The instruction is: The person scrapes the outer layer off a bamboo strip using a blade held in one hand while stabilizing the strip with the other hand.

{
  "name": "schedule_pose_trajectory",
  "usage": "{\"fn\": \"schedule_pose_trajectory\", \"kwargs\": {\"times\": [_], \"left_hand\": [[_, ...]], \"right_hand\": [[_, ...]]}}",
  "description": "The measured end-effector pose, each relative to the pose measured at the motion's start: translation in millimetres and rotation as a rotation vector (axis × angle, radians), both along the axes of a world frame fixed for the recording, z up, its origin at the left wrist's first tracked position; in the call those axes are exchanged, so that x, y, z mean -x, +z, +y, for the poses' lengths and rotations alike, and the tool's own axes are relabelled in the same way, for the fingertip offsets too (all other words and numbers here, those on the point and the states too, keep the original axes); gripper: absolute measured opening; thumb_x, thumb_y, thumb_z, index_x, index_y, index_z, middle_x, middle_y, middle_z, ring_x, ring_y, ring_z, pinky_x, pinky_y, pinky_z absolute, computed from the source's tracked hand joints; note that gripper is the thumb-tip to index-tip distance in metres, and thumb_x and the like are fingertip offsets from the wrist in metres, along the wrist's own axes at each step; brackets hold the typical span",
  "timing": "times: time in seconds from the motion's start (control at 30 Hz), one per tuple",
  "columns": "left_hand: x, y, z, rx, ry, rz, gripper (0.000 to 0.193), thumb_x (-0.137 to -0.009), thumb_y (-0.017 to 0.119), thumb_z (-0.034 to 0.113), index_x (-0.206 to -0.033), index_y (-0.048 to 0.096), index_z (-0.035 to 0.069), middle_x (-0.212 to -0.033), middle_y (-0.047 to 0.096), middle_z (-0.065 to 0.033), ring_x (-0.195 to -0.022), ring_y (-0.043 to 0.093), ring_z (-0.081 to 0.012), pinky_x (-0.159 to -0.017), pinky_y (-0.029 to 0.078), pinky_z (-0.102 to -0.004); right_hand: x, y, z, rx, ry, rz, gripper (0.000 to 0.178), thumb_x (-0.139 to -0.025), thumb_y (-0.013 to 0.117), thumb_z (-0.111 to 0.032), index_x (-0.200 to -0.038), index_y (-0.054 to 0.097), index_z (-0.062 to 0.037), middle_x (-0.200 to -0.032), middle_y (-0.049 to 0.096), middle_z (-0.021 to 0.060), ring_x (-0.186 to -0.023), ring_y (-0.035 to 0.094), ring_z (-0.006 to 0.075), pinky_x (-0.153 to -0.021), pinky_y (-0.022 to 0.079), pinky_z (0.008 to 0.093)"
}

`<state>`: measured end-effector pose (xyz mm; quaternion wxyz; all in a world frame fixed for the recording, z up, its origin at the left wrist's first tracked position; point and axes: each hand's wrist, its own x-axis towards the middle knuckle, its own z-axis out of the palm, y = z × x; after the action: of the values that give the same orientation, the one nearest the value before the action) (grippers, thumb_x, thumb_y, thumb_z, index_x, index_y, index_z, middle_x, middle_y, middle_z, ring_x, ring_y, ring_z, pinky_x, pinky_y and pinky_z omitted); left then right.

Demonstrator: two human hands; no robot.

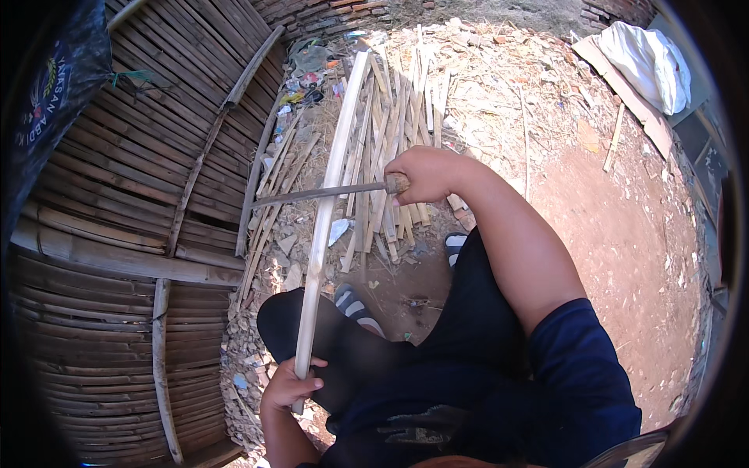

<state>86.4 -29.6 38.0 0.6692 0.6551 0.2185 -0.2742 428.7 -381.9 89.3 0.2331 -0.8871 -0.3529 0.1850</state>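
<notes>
Knife (320,193) across pale bamboo strip (318,249), L leg in line

R hand (421,173) is clamped round the knife's wooden handle (399,183); L hand (290,386) is wrapped round the strip's near end, thumb up along it. Strip slants away over the L thigh (285,324), far end above a heap of loose slats (394,117). Can't tell from this angle if the blade touches the strip or just crosses it.

Main risk, my read: blade skids on smooth bamboo, e.g. at a knot, & runs down toward L thigh or L hand, b/c both sit on the same line w/ no guard. Also poss.: strip twists, since only one hand grips it; raw edge splinters bare fingers; tip snags the bamboo wall (156,148), which is close on the L. Sandalled foot (357,308) below is exposed if the knife drops.

Ground: bare brown dirt (647,210) on R, chips & rubbish near the wall, slats underfoot-ish ahead. Beyond: low brickwork (335,27) at top, white sack (644,66) on cardboard (624,93) far R. Hard sun, patchy shade.
</notes>
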Motion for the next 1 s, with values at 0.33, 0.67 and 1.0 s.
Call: {"fn": "schedule_pose_trajectory", "kwargs": {"times": [0.33, 0.67, 1.0], "left_hand": [[-2, 6, -5, -0.096, -0.049, 0.011, 0.042, -0.081, 0.081, 0.0, -0.12, 0.065, -0.002, -0.059, 0.05, 0.0058, -0.049, 0.045, -0.003, -0.048, 0.035, -0.0216], [0, 0, 0, -0.002, -0.055, -0.003, 0.042, -0.082, 0.08, 0.0, -0.12, 0.064, -0.002, -0.059, 0.05, 0.005, -0.047, 0.045, -0.0039, -0.047, 0.036, -0.0223], [-7, 10, -5, -0.123, -0.084, 0.04, 0.044, -0.081, 0.082, 0.002, -0.121, 0.064, -0.002, -0.059, 0.052, 0.0044, -0.048, 0.046, -0.0037, -0.047, 0.036, -0.0225]], "right_hand": [[-60, -41, -32, -0.105, -0.346, 0.017, 0.066, -0.08, 0.079, -0.035, -0.136, 0.059, -0.0041, -0.126, 0.065, 0.0219, -0.119, 0.062, 0.0354, -0.101, 0.049, 0.0435], [8, -18, 14, -0.051, 0.082, -0.161, 0.047, -0.08, 0.08, -0.036, -0.112, 0.068, -0.0045, -0.102, 0.07, 0.0214, -0.099, 0.068, 0.0376, -0.086, 0.053, 0.0448], [-57, -39, -28, -0.055, -0.496, -0.1, 0.055, -0.081, 0.078, -0.032, -0.126, 0.065, -0.003, -0.119, 0.069, 0.0196, -0.112, 0.065, 0.0349, -0.098, 0.051, 0.0439]]}}
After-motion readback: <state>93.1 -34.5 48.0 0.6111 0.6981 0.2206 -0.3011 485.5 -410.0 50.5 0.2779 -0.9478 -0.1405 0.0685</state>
